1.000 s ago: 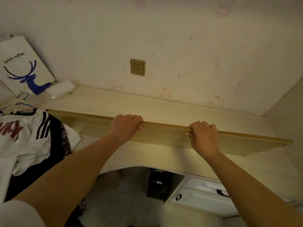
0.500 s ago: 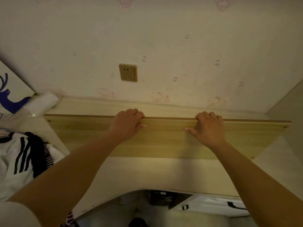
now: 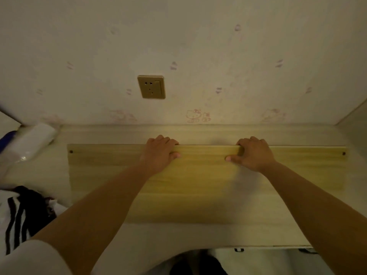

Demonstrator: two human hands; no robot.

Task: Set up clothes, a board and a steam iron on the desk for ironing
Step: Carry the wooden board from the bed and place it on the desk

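I see the board [image 3: 206,183] spread across the middle of the frame, a pale wooden panel lying on the desk [image 3: 178,234], its long far edge running parallel to the wall and a little short of it. A small dark hole sits near each far corner of the panel. My left hand [image 3: 159,153] grips the far edge left of centre: the fingers [image 3: 158,139] curl over and behind the edge, and the thumb lies on the top face, pointing right. My right hand [image 3: 253,154] grips the same edge right of centre in the mirror pose, fingers hooked over the back, thumb flat on the face and pointing left. Both hands are closed round the edge; I cannot tell whether the far edge is raised off the desk or resting on it.

The clothes [image 3: 21,213] lie at the lower left of the frame, a white and black striped heap just beside the board's left end. At the left edge, further up, a white roll in clear wrap [image 3: 31,144] lies on the desk against the wall. A gold wall socket [image 3: 152,86] sits above the board, slightly left of centre, on wallpaper printed with faint pink cartoon cats.
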